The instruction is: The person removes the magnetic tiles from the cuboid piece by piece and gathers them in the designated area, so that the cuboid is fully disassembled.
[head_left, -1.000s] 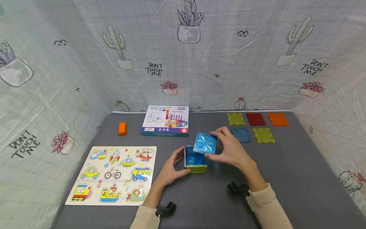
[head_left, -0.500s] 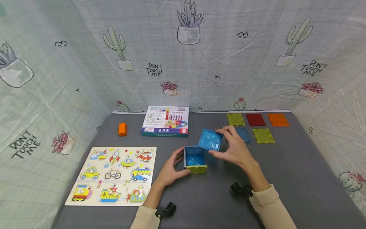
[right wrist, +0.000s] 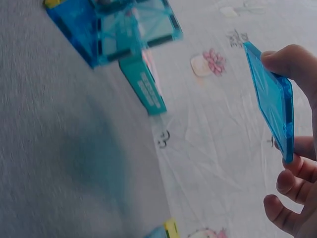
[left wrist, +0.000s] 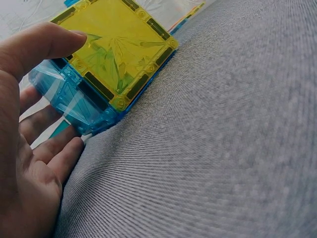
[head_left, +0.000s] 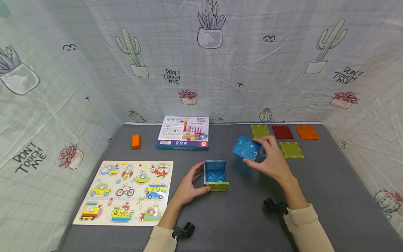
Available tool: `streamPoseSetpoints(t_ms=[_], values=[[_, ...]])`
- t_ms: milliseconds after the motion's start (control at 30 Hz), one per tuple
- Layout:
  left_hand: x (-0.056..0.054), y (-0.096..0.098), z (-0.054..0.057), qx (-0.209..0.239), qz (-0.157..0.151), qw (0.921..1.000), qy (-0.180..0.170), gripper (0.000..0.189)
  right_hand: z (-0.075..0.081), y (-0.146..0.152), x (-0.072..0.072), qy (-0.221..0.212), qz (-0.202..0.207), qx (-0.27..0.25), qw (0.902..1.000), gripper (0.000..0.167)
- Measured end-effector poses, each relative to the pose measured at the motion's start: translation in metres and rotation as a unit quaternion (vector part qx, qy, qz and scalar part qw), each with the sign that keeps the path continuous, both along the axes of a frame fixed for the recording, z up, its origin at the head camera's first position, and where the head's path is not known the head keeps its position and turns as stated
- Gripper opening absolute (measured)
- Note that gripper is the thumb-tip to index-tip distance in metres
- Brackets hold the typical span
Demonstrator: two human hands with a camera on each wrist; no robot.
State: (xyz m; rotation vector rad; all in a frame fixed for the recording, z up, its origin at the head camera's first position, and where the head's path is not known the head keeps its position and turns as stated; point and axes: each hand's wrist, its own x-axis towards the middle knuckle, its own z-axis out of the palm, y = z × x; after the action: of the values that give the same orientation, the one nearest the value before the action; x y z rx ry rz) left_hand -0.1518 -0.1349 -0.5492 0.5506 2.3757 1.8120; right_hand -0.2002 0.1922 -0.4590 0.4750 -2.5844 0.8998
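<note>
My left hand (head_left: pixel 190 187) steadies a small box of magnetic tiles (head_left: pixel 215 174) standing on the table. Its thumb lies against the yellow front tile (left wrist: pixel 124 44), and its other fingers reach along the blue side tile (left wrist: pixel 74 101). The box has a blue floor and blue back wall; its top and right side are open. To the right of it, my right hand (head_left: pixel 271 159) pinches a loose square blue magnetic tile (head_left: pixel 246 147) by its edges, thumb on one side and fingers on the other. That tile (right wrist: pixel 271 101) is held up, tilted, above the table.
Several flat tiles lie at the back right: a yellow-green one (head_left: pixel 291 149), a red one (head_left: pixel 282 132), an orange one (head_left: pixel 307 132) and others. A bead toy box (head_left: pixel 182 133) and an orange block (head_left: pixel 136 141) are behind. A vehicle puzzle board (head_left: pixel 122 192) lies left.
My right hand has carried the blue tile from over the box away to the right and slightly back, turning it on the way. My left hand has stayed at the box.
</note>
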Motion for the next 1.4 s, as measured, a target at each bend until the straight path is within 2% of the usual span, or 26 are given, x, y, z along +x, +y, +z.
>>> streamPoseSetpoints(t_ms=[400, 600, 1033, 1400], values=[[0.001, -0.001, 0.001, -0.002, 0.005, 0.9999, -0.009, 0.085, 0.004, 0.035, -0.004, -0.011, -0.056, -0.025, 0.9981, 0.068], [0.001, -0.001, 0.001, -0.003, 0.005, 1.0, -0.007, 0.085, 0.0, 0.054, -0.008, 0.005, -0.083, -0.032, 0.996, 0.069], [0.001, 0.0, 0.003, 0.004, -0.002, 1.0, -0.002, 0.085, -0.002, 0.087, -0.008, -0.028, -0.145, -0.043, 0.9882, 0.072], [0.001, 0.0, 0.002, 0.003, 0.0, 1.0, -0.006, 0.085, -0.014, 0.112, -0.009, -0.014, -0.191, -0.042, 0.9806, 0.069]])
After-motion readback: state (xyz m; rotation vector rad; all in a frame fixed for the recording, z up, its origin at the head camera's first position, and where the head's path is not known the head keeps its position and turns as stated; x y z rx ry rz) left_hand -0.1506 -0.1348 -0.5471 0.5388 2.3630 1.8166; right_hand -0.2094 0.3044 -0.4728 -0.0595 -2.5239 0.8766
